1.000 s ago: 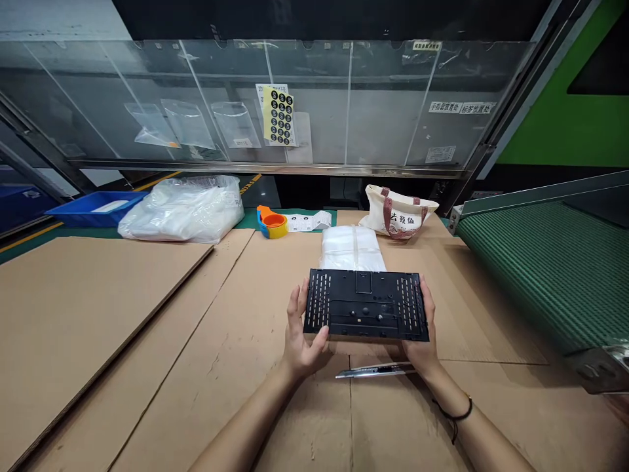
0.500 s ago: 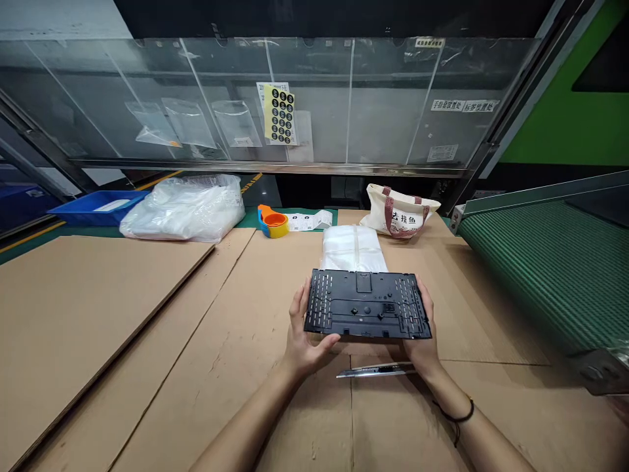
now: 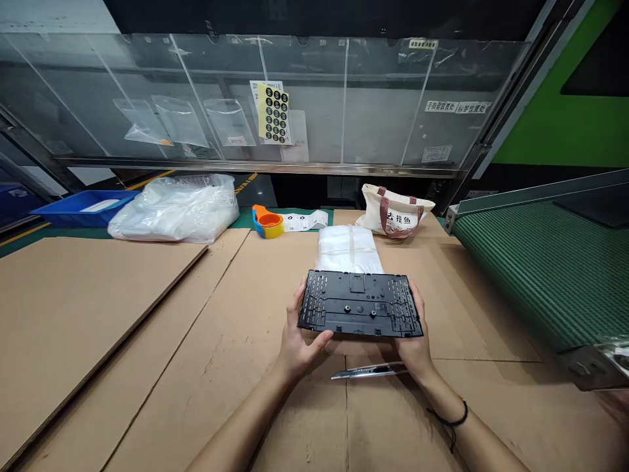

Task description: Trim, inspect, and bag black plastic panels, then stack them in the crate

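A black plastic cover panel (image 3: 361,305) with slotted vents at both ends is held up between my two hands, its ribbed face towards me. My left hand (image 3: 297,341) grips its left end, with the thumb below the lower edge. At the right end my right hand (image 3: 417,337) is closed round the side, its fingers partly hidden by the panel. Under the panel, a utility knife (image 3: 368,372) lies on the cardboard near my right wrist. Just behind the panel sits a stack of white packing bags (image 3: 350,248) tied with a band.
Cardboard (image 3: 236,367) covers the table, with a thicker cardboard sheet (image 3: 88,301) on the left. At the back are a blue tray (image 3: 81,208), a clear plastic bundle (image 3: 177,210), tape rolls (image 3: 268,223) and a cloth bag (image 3: 396,213). A green conveyor belt (image 3: 550,262) runs along the right.
The panel has tilted slightly in my hands, so its ribbed face catches the light differently. The whole view has shifted a little; both hands keep their hold.
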Action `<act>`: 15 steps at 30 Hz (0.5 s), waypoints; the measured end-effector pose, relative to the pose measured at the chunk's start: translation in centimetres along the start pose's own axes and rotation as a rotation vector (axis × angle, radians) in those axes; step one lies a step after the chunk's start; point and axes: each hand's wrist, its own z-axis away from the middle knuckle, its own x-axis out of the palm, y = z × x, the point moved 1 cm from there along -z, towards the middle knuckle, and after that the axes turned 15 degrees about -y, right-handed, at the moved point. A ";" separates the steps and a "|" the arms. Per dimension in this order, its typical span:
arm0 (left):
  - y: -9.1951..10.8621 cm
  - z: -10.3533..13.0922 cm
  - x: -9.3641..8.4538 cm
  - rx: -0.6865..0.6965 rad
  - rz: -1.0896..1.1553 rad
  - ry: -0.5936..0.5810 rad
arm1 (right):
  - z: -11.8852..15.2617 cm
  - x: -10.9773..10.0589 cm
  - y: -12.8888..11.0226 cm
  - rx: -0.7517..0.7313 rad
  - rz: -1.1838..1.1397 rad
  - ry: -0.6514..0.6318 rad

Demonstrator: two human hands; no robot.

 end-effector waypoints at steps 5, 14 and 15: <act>0.0 0.1 0.0 -0.011 -0.014 0.015 | 0.0 0.0 -0.1 0.000 0.012 0.001; -0.3 0.1 0.4 0.008 0.099 0.061 | 0.1 0.2 0.0 0.018 -0.011 -0.018; -0.2 0.0 0.4 0.013 0.103 0.060 | 0.2 0.2 0.0 0.014 0.000 -0.021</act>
